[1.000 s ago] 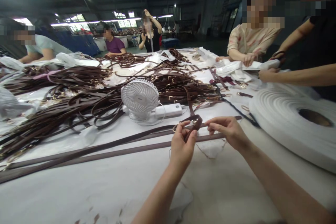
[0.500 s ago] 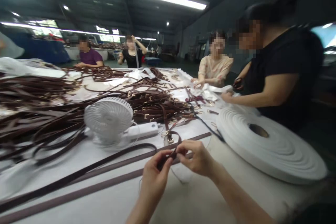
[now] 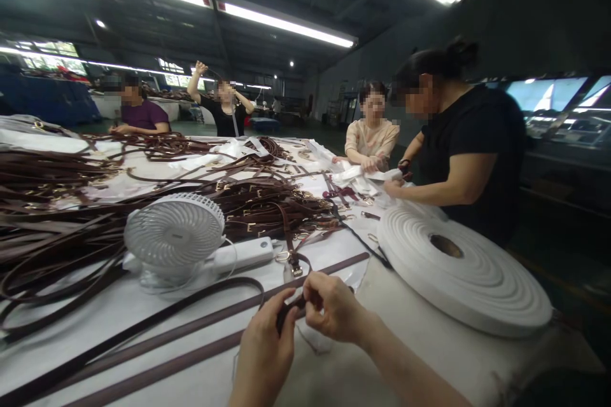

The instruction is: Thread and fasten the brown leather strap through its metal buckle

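My left hand pinches a dark brown leather strap between thumb and fingers, low in the middle of the view. Close against it, my right hand has its fingertips closed on the same strap. Just beyond my fingers, the strap curves up to a metal buckle and an oval ring on the table. My fingers cover the strap's gripped part. Long brown straps run across the white table surface beside my left hand.
A white fan stands left of my hands, with a white power bank beside it. Heaped brown straps with buckles lie behind. At right is a large white roll. Several co-workers surround the table; one in black works nearby.
The view has shifted, so the table things sit further left and slightly lower. My hands remain on the strap. A co-worker at the back has raised an arm higher.
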### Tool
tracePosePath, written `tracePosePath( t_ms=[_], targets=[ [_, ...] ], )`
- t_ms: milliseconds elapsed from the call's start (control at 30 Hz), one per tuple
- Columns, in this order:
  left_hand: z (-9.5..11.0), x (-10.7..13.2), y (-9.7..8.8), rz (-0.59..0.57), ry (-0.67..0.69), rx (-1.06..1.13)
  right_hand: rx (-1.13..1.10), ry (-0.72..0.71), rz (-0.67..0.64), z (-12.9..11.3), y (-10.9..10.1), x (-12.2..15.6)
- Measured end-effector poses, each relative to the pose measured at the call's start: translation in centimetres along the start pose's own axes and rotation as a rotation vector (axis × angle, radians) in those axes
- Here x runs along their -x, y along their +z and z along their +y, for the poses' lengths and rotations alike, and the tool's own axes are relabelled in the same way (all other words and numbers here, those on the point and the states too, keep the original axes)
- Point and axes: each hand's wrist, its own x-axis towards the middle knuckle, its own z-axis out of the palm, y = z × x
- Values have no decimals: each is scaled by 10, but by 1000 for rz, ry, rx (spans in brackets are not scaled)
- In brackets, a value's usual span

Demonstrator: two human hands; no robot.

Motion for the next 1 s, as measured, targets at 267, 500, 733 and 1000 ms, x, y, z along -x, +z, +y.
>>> tracePosePath(
  t_ms=[267,500,733,1000],
  targets=[
    [20,-2,-17,-281,-94,207,-95,-2,-25,18,3,8],
    [18,-2,-16,-286,-240,398,-206,1,-75,17,-2,9],
    [27,-3,-21,-317,-240,454,-293,72,-112,16,-1,8],
    [28,-4,-24,-185,-292,449,-455,85,-21,5,8,8]
  ],
)
